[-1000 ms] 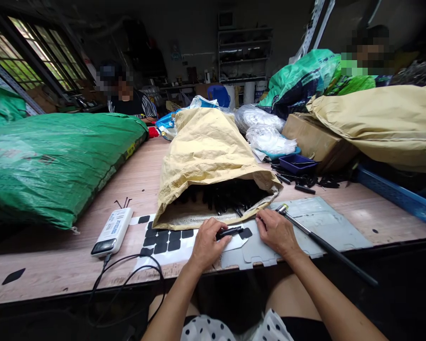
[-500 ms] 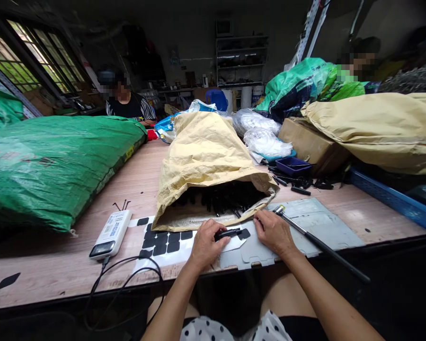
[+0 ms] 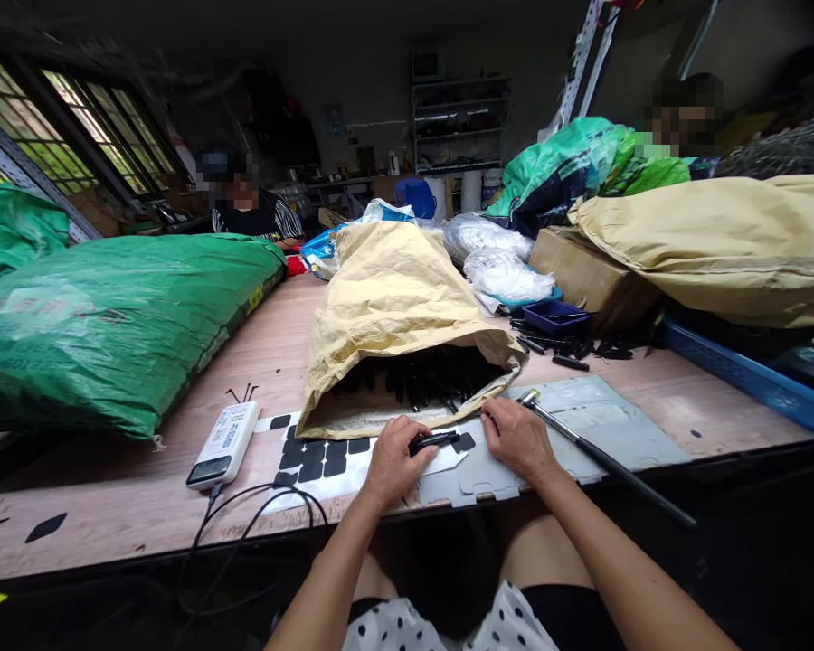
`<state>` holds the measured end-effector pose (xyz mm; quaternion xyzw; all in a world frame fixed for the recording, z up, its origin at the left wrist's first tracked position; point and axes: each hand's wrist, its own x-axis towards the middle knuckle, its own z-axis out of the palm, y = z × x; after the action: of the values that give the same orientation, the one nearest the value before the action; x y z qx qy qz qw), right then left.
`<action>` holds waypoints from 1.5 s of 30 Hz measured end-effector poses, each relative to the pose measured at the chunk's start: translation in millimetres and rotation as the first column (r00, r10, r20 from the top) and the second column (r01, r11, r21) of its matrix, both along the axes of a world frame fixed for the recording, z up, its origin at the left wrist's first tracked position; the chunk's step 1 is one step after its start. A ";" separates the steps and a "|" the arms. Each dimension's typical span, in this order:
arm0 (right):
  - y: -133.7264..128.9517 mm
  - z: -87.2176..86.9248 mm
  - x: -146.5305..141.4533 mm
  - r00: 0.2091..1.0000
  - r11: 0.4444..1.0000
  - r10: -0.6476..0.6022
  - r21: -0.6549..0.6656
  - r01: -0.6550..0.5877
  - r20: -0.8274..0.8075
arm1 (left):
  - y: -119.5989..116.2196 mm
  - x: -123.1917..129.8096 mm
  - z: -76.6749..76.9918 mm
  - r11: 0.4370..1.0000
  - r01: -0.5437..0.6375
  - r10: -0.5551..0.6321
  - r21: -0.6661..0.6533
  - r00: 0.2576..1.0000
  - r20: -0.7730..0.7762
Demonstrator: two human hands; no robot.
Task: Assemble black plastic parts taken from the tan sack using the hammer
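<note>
My left hand [image 3: 398, 458] is closed around a slim black pen-like piece [image 3: 442, 439] at the table's front edge. My right hand [image 3: 521, 440] rests on a grey board [image 3: 603, 407], its fingers curled down near the bag's lower lip; whatever they pinch, if anything, is hidden. Just beyond both hands lies a cream woven bag [image 3: 397, 289], mouth towards me, with many black pieces [image 3: 427, 380] inside. A sheet of black rounded-square stickers [image 3: 312, 459] lies left of my left hand. Beside my right hand is a small hammer [image 3: 610, 466], its dark handle overhanging the edge.
A white device [image 3: 225, 445] with a black cable stands at left, near a large green sack [image 3: 122, 325]. At right are a purple tray [image 3: 557, 316], loose black pieces, a cardboard box [image 3: 593, 278] and a blue basket [image 3: 752, 375]. Two people sit across the table.
The camera view has shifted slightly. Both hands stay nearly in place, and the black piece in my left hand is turned a little.
</note>
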<state>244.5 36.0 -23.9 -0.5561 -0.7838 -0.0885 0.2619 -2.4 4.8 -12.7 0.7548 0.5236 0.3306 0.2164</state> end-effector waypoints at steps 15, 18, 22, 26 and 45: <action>1.2 -0.6 0.3 1.000 1.000 0.015 -0.011 -0.015 0.002 | -0.2 1.1 1.0 1.000 -0.005 0.005 0.002 1.000 -0.003; 1.3 -2.1 0.3 1.000 1.000 0.015 -0.009 -0.015 -0.005 | -0.2 0.5 -0.2 1.000 -0.003 0.003 0.003 1.000 -0.006; 1.3 -2.4 0.5 1.000 1.000 0.013 -0.009 -0.013 0.000 | -0.5 0.8 -0.3 1.000 -0.008 0.008 0.002 1.000 -0.007; 1.2 -2.3 0.8 1.000 1.000 0.021 -0.012 -0.021 0.005 | -1.6 1.4 0.6 1.000 -0.009 0.009 0.006 1.000 -0.011; -0.2 1.0 -0.5 1.000 1.000 0.012 -0.006 -0.012 -0.004 | -2.0 0.7 -0.7 1.000 -0.003 0.004 0.023 1.000 -0.028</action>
<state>244.0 35.8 -23.0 -0.5524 -0.7869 -0.0835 0.2621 -1.8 2.8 -13.4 0.7608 0.5242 0.3262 0.2000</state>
